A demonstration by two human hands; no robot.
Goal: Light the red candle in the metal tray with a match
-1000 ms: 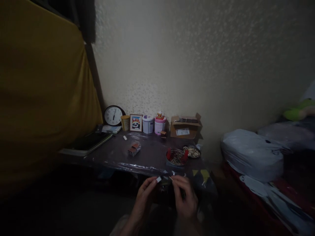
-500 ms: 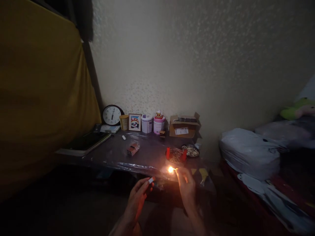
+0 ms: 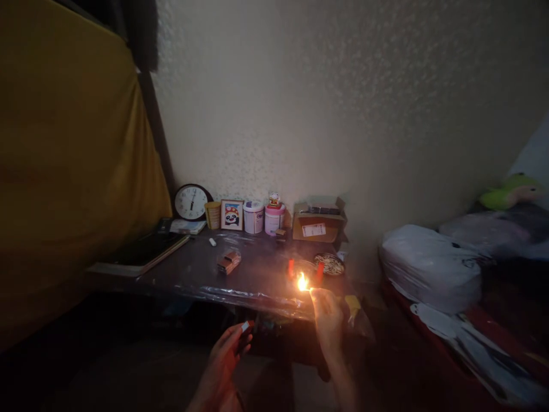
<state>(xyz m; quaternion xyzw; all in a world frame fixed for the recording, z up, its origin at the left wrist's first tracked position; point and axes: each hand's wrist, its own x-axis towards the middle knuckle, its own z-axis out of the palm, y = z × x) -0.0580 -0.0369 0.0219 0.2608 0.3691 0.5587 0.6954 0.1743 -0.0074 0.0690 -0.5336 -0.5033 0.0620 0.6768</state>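
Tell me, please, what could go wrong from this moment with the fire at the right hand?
1. The flame burns close to the fingers of the right hand, so they might be burnt.
2. If the match drops, the shiny table cover could melt or scorch.
3. The left hand holds a small box; a stray spark might reach it.
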